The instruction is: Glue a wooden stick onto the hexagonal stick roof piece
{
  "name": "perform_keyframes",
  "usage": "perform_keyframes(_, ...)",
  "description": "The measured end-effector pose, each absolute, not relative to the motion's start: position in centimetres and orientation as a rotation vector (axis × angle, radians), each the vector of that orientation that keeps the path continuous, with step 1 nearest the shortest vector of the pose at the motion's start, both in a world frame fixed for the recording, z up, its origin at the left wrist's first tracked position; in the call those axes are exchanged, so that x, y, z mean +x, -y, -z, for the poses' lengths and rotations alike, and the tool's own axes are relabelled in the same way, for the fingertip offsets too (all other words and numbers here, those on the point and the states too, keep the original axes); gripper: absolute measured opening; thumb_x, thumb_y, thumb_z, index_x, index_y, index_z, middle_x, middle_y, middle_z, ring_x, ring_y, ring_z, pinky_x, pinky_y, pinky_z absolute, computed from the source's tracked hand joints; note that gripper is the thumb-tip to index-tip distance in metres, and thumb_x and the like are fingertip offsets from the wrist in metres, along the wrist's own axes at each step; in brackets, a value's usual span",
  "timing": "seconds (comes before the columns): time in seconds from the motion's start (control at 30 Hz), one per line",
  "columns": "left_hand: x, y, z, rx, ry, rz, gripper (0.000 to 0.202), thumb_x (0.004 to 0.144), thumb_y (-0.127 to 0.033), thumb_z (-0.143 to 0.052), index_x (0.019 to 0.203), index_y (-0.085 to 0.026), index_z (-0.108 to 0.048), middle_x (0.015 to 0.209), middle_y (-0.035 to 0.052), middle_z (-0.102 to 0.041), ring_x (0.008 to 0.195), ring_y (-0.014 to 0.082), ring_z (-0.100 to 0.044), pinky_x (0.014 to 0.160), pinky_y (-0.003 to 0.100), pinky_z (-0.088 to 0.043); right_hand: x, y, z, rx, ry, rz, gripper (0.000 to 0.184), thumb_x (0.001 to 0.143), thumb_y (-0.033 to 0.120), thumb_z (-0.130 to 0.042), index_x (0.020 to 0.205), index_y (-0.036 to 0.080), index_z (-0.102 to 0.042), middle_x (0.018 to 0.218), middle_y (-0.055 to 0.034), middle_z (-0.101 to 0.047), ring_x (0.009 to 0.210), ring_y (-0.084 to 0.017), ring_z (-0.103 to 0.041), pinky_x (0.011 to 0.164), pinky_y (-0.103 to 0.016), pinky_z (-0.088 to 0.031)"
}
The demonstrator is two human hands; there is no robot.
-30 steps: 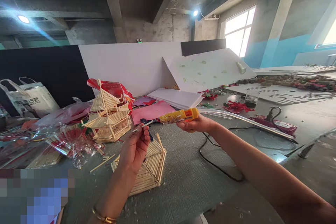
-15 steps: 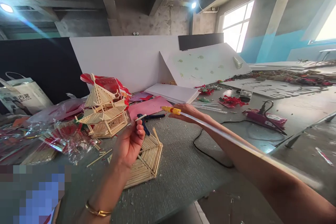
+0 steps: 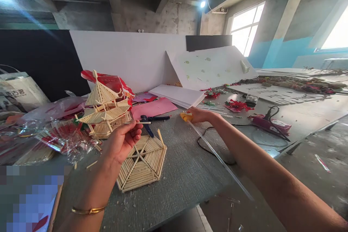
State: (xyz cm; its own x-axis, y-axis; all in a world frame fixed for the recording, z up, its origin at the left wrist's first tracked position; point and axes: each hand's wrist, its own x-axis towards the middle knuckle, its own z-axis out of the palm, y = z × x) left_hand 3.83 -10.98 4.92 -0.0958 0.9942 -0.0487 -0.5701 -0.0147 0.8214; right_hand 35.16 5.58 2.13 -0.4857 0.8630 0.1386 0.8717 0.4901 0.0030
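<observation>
My left hand [image 3: 123,138] pinches a short thin wooden stick [image 3: 144,123] between thumb and fingertips. Below it a flat octagon-like panel of wooden sticks [image 3: 141,172] lies on the table, with one stick jutting up at its far corner. My right hand [image 3: 200,114] is closed around a yellow glue gun [image 3: 186,116], mostly hidden by the fingers. A long clear glue stick [image 3: 217,152] trails from its back toward me. Between the hands, dark blue-handled pliers [image 3: 148,127] touch the panel's far edge. Behind my left hand stands a tiered stick pavilion [image 3: 107,114].
Clear plastic packets [image 3: 62,137] pile up at the left. Pink paper [image 3: 154,108] and stacked white boards [image 3: 178,95] lie farther back. A black cable [image 3: 202,143] curves past my right forearm toward a purple box [image 3: 272,124]. The table edge runs close in front.
My left hand has moved left and down, its stick now nearly level. The glue gun has turned, and its glue stick now slopes more steeply downward. More of the panel shows.
</observation>
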Motion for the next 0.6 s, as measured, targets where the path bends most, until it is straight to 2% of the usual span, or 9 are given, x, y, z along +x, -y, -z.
perform_keyframes(0.07, 3.3, 10.8, -4.9, 0.756, -0.941, -1.433, 0.013, 0.078, -0.006, -0.051, 0.071, -0.008, -0.062, 0.059, 0.0061, -0.065, 0.046, 0.0086, -0.058, 0.04, 0.016, -0.044, 34.9, -4.7, -3.4, -1.483, 2.58, 0.016, 0.051, 0.061, 0.025, -0.068, 0.109, 0.011, -0.057, 0.112, -0.0151, -0.058, 0.1, -0.025, -0.056, 0.082, -0.03, -0.043)
perform_keyframes(0.13, 2.7, 10.6, -4.7, 0.792, -1.013, -1.385, 0.011, 0.077, -0.007, -0.053, 0.07, -0.008, -0.062, 0.058, 0.0051, -0.065, 0.045, 0.0083, -0.058, 0.039, 0.015, -0.043, 33.8, -3.5, -4.4, -1.355, 2.45, -0.103, 0.044, 0.07, 0.026, -0.061, 0.111, 0.01, -0.056, 0.109, -0.0142, -0.059, 0.099, -0.023, -0.056, 0.085, -0.034, -0.043)
perform_keyframes(0.23, 2.4, 10.1, -4.0, 0.828, -1.093, -1.325, 0.008, 0.075, -0.008, -0.055, 0.07, -0.01, -0.062, 0.058, 0.0042, -0.065, 0.045, 0.008, -0.058, 0.04, 0.016, -0.044, 30.9, -1.3, -4.6, -0.972, 2.397, -0.469, 0.036, 0.079, 0.031, -0.053, 0.111, 0.013, -0.054, 0.103, -0.0095, -0.061, 0.092, -0.017, -0.058, 0.081, -0.032, -0.046)
perform_keyframes(0.33, 2.9, 9.6, -2.9, 0.885, -1.16, -1.248, 0.006, 0.075, -0.01, -0.055, 0.071, -0.01, -0.06, 0.058, 0.0038, -0.065, 0.045, 0.0085, -0.058, 0.042, 0.017, -0.044, 28.0, 1.0, -3.7, -0.695, 2.508, -0.708, 0.038, 0.078, 0.031, -0.056, 0.113, 0.014, -0.053, 0.104, -0.0083, -0.061, 0.092, -0.015, -0.058, 0.079, -0.029, -0.048)
perform_keyframes(0.6, 5.6, 9.6, -1.2, 1.039, -1.267, -1.164, 0.007, 0.073, -0.018, -0.058, 0.069, -0.012, -0.055, 0.058, 0.0021, -0.064, 0.045, 0.0096, -0.058, 0.042, 0.019, -0.044, 24.7, 4.9, -2.6, -0.551, 2.486, -0.591, 0.038, 0.082, 0.036, -0.056, 0.113, 0.014, -0.054, 0.097, -0.0064, -0.061, 0.085, -0.013, -0.056, 0.078, -0.029, -0.047)
